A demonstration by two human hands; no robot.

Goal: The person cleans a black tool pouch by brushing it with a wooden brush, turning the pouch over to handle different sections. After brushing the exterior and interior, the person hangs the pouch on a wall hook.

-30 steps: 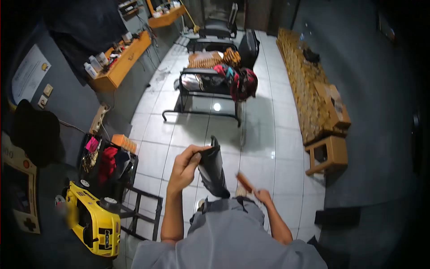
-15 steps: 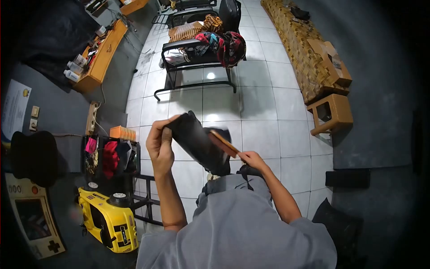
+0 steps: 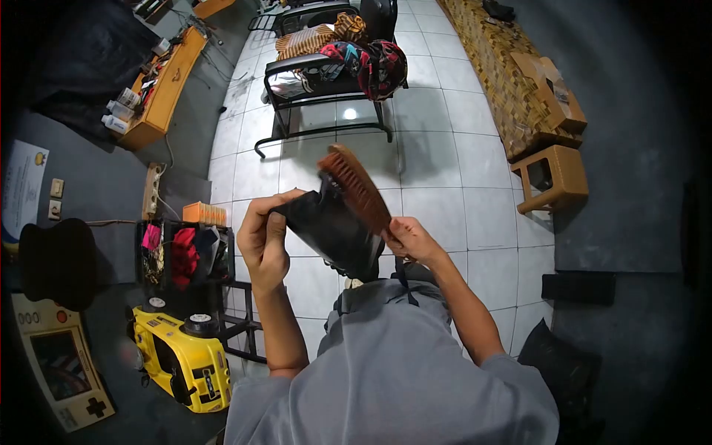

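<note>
My left hand [image 3: 265, 241] is closed, its thumb and fingers pinching the upper left edge of a black leather-like piece [image 3: 326, 226]. This piece hangs slanted down to the right, smooth and slightly shiny, with a wrinkled upper edge. In my right hand [image 3: 412, 241] is a wooden brush [image 3: 356, 182], gripped at its lower end. The brush has a long curved back and reddish-brown bristles. It points up and to the left, its bristles facing the black piece and overlapping its upper right side in this view.
Ahead on the white tiled floor [image 3: 430, 163] stands a black metal-framed chair [image 3: 326, 133] with patterned cloths on it. A woven bench [image 3: 497, 81] and a brown stool [image 3: 556, 178] line the right. To the left are a yellow toy car [image 3: 182, 360], a bin of cloths [image 3: 185, 259] and an orange shelf [image 3: 167, 93].
The brush has swung up from low on the black piece to beside its upper edge, now pointing higher. My left hand still holds the black piece, which has shifted only slightly.
</note>
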